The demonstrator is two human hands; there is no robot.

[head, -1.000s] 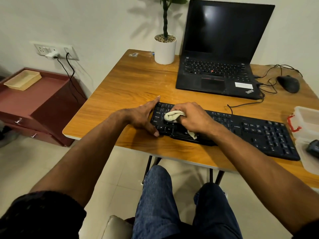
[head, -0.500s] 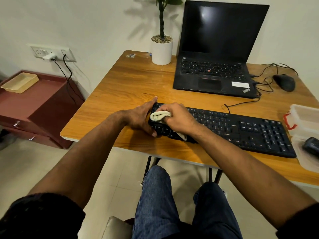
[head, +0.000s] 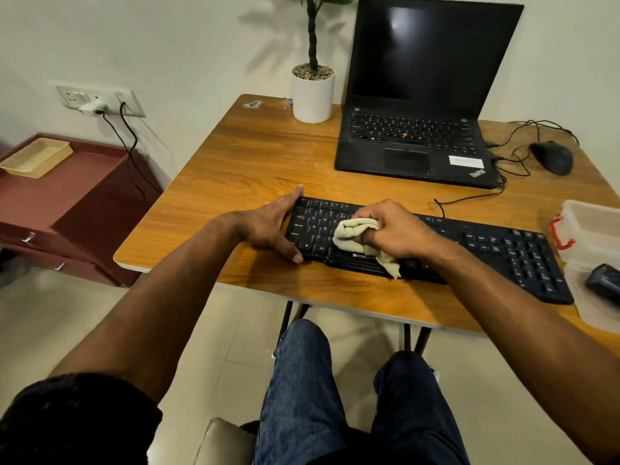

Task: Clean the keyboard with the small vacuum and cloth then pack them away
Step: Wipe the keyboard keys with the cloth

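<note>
Seen from above: desk (head: 235, 156), its near edge carrying the keyboard (head: 496, 245), laid lengthwise and close to the sitter so both arms reach it without stretching. Behind the keyboard, toward the wall, a laptop (head: 416, 142) left open with a dark screen, likely pushed back to keep the working strip free. Behind the keyboard's left end, a potted plant (head: 313, 92); behind its right end, a mouse (head: 552, 157), cable trailing forward toward the keyboard. Just off the keyboard's right end, a clear box (head: 590, 229) with a red latch, apparently kept within reach for packing away, and nearer the sitter a dark object on a clear surface, possibly the vacuum (head: 604, 280), though too cropped to say for certain. At the keyboard's left end, left hand (head: 268, 223) braced flat against the edge, fingers straight along the far corner and thumb at the near corner, holding nothing, seemingly there to stop the board sliding under the rubbing. Over the keyboard's left-centre keys, right hand (head: 392, 229) curled tight round a bunched cloth (head: 355, 231), the wad pressed onto the letter keys and a loose tail hanging over the keyboard's front edge. Bunching probably meant to give a firm pad that reaches between keycaps. Judged from this: wiping stage under way on the left half, right half and number pad not yet covered by the cloth, packing not yet begun.
</note>
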